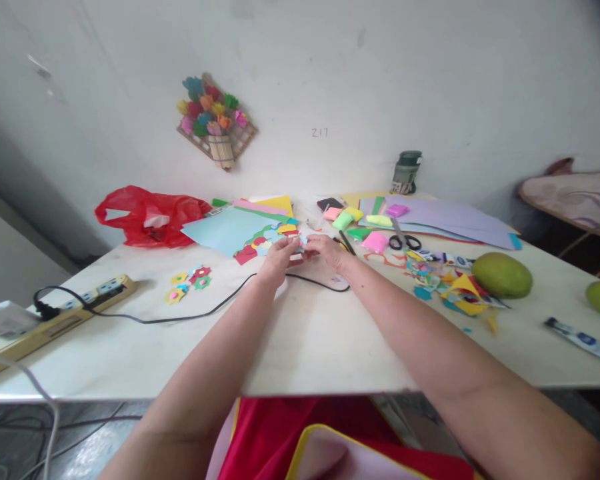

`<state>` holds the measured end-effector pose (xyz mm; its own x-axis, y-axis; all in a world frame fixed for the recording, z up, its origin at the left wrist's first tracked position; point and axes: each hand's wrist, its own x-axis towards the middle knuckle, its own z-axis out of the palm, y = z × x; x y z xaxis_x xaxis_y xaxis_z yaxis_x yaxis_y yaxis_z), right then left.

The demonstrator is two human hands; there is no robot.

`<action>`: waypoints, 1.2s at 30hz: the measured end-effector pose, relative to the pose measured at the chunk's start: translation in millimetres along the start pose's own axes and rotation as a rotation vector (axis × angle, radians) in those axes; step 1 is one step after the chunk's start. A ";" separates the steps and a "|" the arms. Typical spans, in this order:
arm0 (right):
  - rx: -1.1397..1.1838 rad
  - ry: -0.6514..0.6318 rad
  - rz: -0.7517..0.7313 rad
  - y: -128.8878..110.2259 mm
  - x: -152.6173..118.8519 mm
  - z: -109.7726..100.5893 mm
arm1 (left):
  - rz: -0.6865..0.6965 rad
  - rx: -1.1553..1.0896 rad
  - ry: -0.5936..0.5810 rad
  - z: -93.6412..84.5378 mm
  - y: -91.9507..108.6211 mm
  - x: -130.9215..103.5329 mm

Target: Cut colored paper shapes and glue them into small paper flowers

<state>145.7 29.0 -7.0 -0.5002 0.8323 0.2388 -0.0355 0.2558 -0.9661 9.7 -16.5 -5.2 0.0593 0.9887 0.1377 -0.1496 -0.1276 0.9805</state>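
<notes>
My left hand (279,259) and my right hand (325,249) meet over the middle of the table, fingers closed in a pinch. Between their fingertips is a small pale-blue piece (303,241), seemingly paper; the fingers partly cover it. Just left of my left hand lie cut coloured paper shapes (247,254) in red, yellow and blue. Beyond them is a light-blue paper sheet (225,230). A black cord (180,320) runs below my wrists. Near my right hand are a black pen-like stick (347,243) and a pink packet (375,241).
Scissors (405,242), purple sheets (445,220), paper scraps (463,293) and a green fruit (503,275) lie to the right. Paper flowers (200,277), a power strip (100,295) and a red plastic bag (165,207) are on the left. A bottle (406,173) stands at the back.
</notes>
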 end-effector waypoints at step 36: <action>0.028 0.053 0.031 -6.1 -2.0 0.3 | -0.017 -0.026 0.118 -0.5 0.5 2.1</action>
<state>146.6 25.6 -1.6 -0.4547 0.8649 0.2124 -0.0455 0.2157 -0.9754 9.2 -14.4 -4.5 -0.0548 0.9933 0.1022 -0.1750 -0.1103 0.9784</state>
